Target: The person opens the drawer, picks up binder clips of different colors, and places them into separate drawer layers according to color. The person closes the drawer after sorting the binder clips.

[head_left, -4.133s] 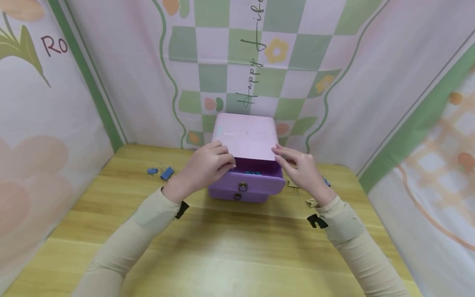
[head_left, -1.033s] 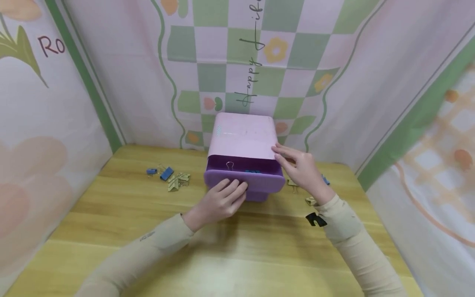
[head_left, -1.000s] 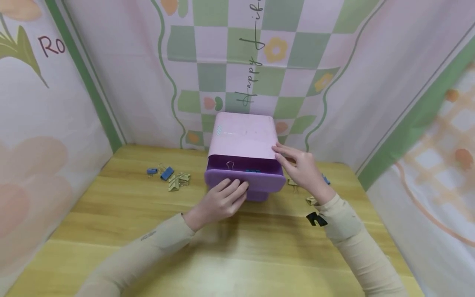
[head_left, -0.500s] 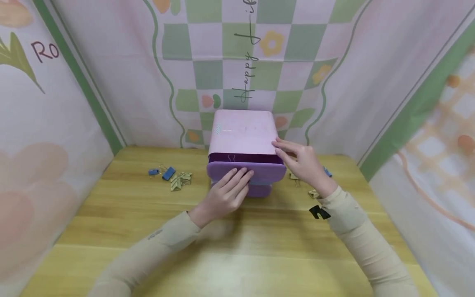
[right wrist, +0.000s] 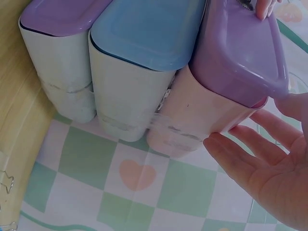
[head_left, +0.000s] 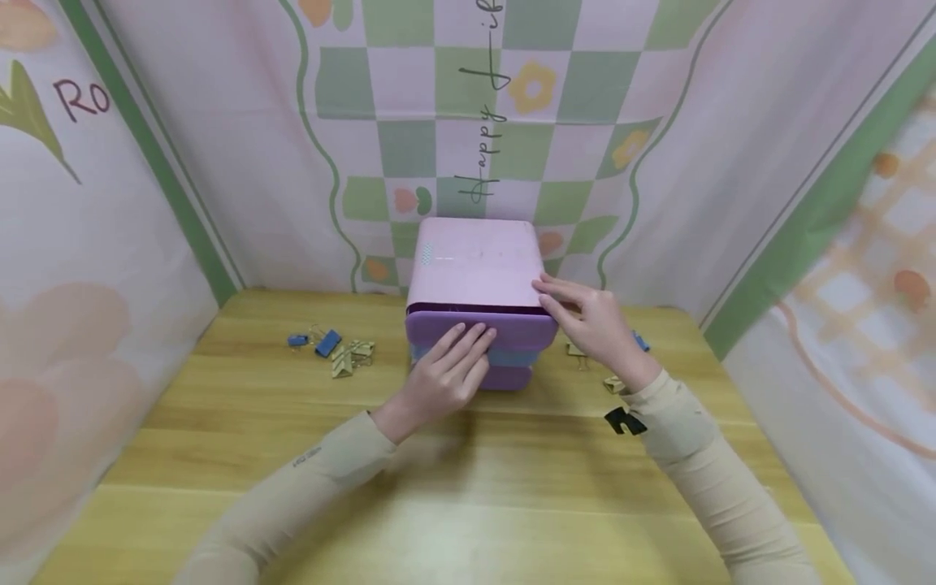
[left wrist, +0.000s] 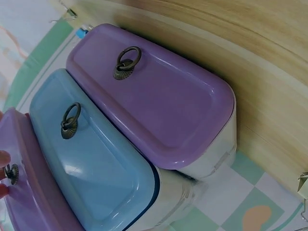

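Observation:
A small chest with a pink top has stacked drawers: the purple top drawer, a blue middle drawer and a purple bottom drawer, each with a ring pull in the left wrist view where it shows. The top drawer juts slightly, leaving a narrow dark gap under the pink edge. My left hand presses its front, fingers extended, with fingertips beside the ring pull. My right hand rests its fingers along the pink casing's right side, the thumb near the drawer's edge. The drawer's contents are hidden.
Blue binder clips and yellow binder clips lie on the wooden table left of the chest. More yellow clips and a blue one lie at the right, partly behind my right hand. A patterned cloth hangs behind.
My left hand let go of a binder clip inside the top drawer, moved to its front and pushed it inward, narrowing the gap. My right hand stayed at the chest's side.

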The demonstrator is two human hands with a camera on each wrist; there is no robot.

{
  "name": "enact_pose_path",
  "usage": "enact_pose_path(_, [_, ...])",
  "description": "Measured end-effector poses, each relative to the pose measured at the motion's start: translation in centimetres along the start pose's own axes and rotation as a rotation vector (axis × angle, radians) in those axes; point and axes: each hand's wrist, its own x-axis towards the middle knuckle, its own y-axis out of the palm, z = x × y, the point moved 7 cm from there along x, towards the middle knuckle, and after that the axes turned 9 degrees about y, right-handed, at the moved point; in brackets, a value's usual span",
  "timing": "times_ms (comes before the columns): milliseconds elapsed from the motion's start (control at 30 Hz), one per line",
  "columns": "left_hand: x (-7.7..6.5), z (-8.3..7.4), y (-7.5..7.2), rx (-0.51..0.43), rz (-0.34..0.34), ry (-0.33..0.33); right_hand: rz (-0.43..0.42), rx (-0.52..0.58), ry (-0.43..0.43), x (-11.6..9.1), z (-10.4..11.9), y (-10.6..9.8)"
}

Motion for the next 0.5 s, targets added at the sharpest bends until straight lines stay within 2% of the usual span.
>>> enact_pose_path(500, [-0.5, 0.3, 1.3, -0.028, 0.076, -0.007, 0.010, 0.017, 0.025, 0.1, -0.1, 0.0])
